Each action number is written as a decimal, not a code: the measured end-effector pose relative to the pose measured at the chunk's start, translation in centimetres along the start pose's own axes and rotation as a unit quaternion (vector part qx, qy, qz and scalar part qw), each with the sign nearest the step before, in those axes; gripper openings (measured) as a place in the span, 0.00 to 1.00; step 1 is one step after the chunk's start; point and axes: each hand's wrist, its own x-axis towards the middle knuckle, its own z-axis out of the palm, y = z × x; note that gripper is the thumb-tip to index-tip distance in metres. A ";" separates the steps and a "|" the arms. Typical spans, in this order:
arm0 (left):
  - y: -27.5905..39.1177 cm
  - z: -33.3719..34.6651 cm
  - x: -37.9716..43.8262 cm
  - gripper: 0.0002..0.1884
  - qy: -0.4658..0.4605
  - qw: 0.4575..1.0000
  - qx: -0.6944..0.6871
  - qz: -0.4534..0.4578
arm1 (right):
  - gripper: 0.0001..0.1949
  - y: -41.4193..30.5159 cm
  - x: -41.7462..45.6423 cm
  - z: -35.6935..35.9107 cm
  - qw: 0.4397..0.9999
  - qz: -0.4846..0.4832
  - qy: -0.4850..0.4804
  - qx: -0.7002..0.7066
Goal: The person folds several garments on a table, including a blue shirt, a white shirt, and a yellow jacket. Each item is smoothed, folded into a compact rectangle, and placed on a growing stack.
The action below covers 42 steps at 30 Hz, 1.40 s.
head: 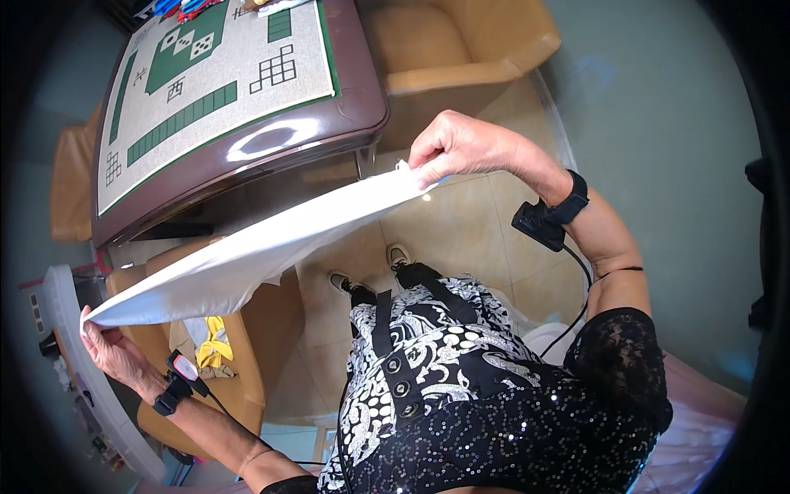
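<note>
A white cloth (259, 253) is stretched in the air between my two hands, hanging in front of my body. My left hand (114, 349) pinches one corner at the lower left, above the arm of a tan armchair. At the upper right, my right hand (453, 148) grips the opposite end between thumb and fingers. The cloth's lower edge droops loosely in the middle, and its top edge is pulled almost straight. What kind of cloth article it is, I cannot tell.
A mahjong table (364, 105) with a green-and-grey printed mat (247, 111) stands ahead, folded clothes (191, 7) at its far edge. One tan armchair (281, 346) holds yellow and beige clothes (213, 346); another armchair (457, 43) is beyond. A white shelf (117, 395) with small items stands left.
</note>
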 end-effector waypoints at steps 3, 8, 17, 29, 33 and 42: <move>0.8 -1.3 0.1 0.18 -0.011 0.999 -0.028 0.014 | 0.08 0.7 -0.1 0.7 0.996 -0.024 0.039 -0.071; 3.1 -3.2 0.0 0.17 -0.039 0.996 -0.067 0.046 | 0.06 1.3 -0.8 0.7 0.978 -0.080 0.174 -0.082; 4.3 -3.0 0.8 0.17 -0.033 0.994 -0.102 0.029 | 0.04 1.9 0.5 1.9 0.897 -0.146 0.329 0.257; 2.5 1.3 1.6 0.16 0.021 0.999 0.021 0.025 | 0.06 -0.3 -1.2 -2.1 0.905 -0.096 0.408 -0.074; 1.1 1.8 2.7 0.16 0.027 0.999 0.045 0.013 | 0.06 -0.4 -1.3 -2.9 0.928 -0.087 0.349 -0.098; 0.5 2.8 2.7 0.16 -0.008 0.994 0.108 0.016 | 0.03 1.6 -2.7 -3.4 0.882 -0.012 0.385 -0.270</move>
